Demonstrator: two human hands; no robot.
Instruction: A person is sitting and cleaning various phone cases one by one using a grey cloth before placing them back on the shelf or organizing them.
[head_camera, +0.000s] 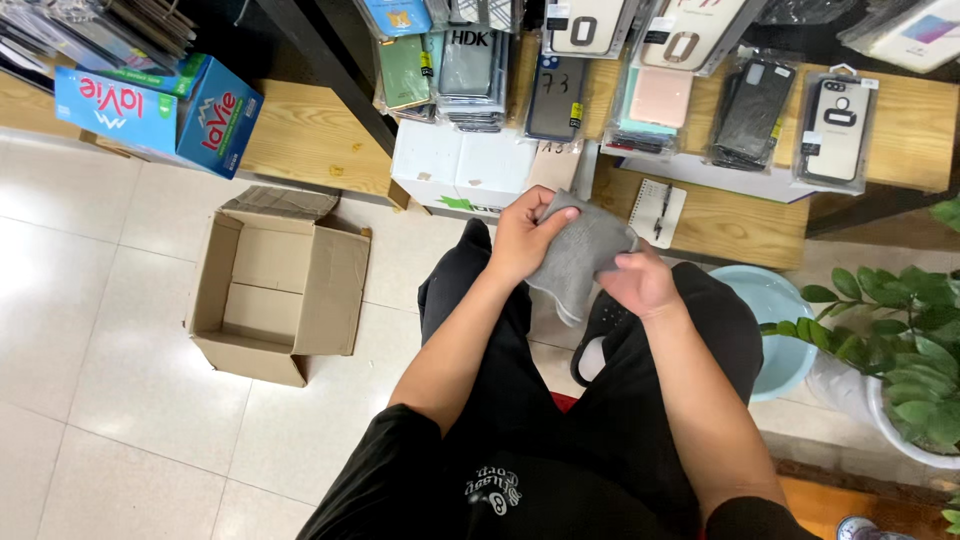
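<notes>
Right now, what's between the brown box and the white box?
In the head view, only bare floor tile lies between the open cardboard box and the white box. Both hands hold a grey cloth further right.

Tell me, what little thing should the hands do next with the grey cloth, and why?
Probably smooth the grey cloth flat. The left hand pinches its top edge, the right hand grips its side, and its lower end hangs loose and folded.
</notes>
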